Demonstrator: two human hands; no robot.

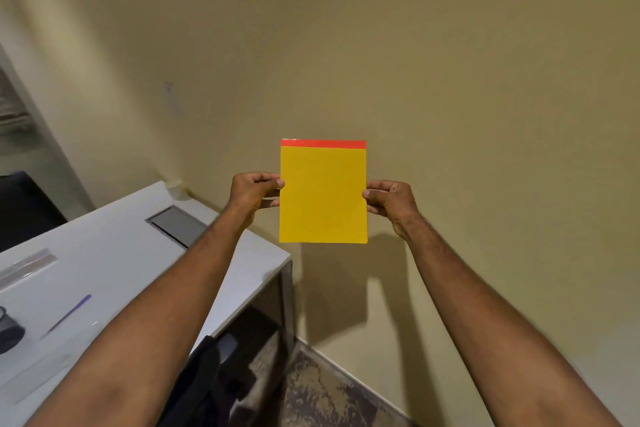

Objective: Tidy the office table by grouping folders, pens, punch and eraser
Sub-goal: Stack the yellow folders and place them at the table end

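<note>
Folder [322, 194]: being held upright in the air, right of the table [145, 246] – not yet grouped.
Left hand [254, 192]: pinching its left edge.
Right hand [389, 199]: pinching its right edge.
Pen [69, 314]: lying loose on the table – tidying is judged hardly begun.

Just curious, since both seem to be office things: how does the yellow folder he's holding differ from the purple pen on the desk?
The yellow folder is broad, flat and held upright in the air between the left hand and right hand; the purple pen is thin, lying untouched on the white table. The folder is sharp with a red top strip; the pen looks blurred.
</note>
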